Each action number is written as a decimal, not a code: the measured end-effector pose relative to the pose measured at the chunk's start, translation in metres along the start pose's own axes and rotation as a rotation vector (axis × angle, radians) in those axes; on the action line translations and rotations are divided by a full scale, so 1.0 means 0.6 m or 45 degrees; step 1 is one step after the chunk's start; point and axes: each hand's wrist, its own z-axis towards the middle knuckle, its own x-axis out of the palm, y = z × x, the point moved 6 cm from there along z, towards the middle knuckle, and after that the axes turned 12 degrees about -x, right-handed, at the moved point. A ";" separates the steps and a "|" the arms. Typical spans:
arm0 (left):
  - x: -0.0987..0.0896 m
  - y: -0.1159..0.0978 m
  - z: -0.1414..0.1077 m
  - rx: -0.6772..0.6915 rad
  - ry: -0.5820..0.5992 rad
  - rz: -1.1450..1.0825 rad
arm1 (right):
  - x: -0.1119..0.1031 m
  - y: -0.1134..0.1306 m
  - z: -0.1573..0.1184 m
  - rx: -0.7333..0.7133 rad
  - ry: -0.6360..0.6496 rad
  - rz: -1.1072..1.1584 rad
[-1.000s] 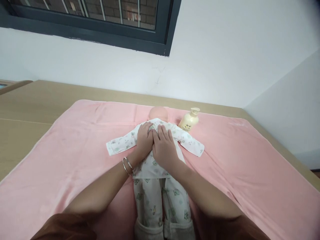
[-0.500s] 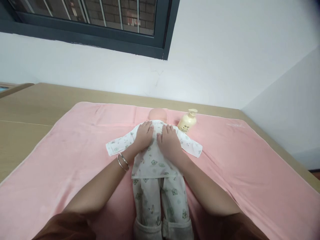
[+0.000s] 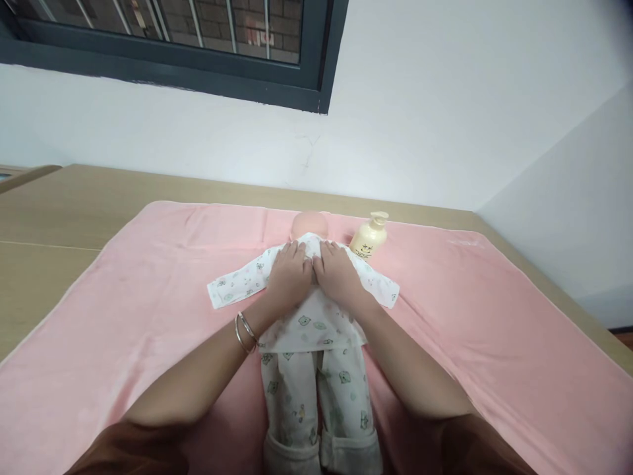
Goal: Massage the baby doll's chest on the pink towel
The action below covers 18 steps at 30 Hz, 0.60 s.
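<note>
A baby doll point(image 3: 319, 323) lies stretched out with its bald head point(image 3: 309, 225) away from me, dressed in a white printed top and matching trousers point(image 3: 343, 389). Its sleeves spread to both sides. My left hand point(image 3: 291, 274) rests flat on the left of the upper torso, fingers pointing toward the head. On the right side my right hand point(image 3: 339, 272) lies flat in the same way. The two thumbs meet or nearly meet at the middle. Neither hand grips anything. The cloth beneath the palms is hidden.
Beside the doll's right-hand sleeve stands a pale yellow pump bottle point(image 3: 370, 236). A pink blanket point(image 3: 163, 264) covers much of the wooden surface point(image 3: 54, 211). Behind it rises a white wall point(image 3: 405, 132) with a dark-framed window point(image 3: 319, 79).
Both hands have moved inward over the doll's torso, so the thumbs now come together. The doll and the bottle stay in place; the view has shifted slightly.
</note>
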 end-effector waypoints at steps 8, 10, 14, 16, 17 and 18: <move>-0.007 0.000 0.001 -0.003 -0.056 0.088 | 0.000 -0.008 0.001 0.050 0.071 0.114; -0.008 -0.014 -0.016 -0.020 -0.089 0.103 | 0.006 -0.030 0.011 0.115 0.062 0.154; -0.001 -0.004 -0.003 -0.016 -0.034 0.015 | 0.009 -0.014 0.003 0.080 0.012 0.081; 0.006 0.014 0.018 -0.001 0.039 -0.051 | 0.005 0.009 -0.007 0.022 -0.012 0.038; 0.008 0.022 0.027 -0.005 0.067 -0.081 | 0.002 0.016 -0.009 -0.002 -0.017 0.034; 0.010 0.028 0.033 -0.018 0.081 -0.101 | 0.000 0.019 -0.010 -0.018 -0.013 0.051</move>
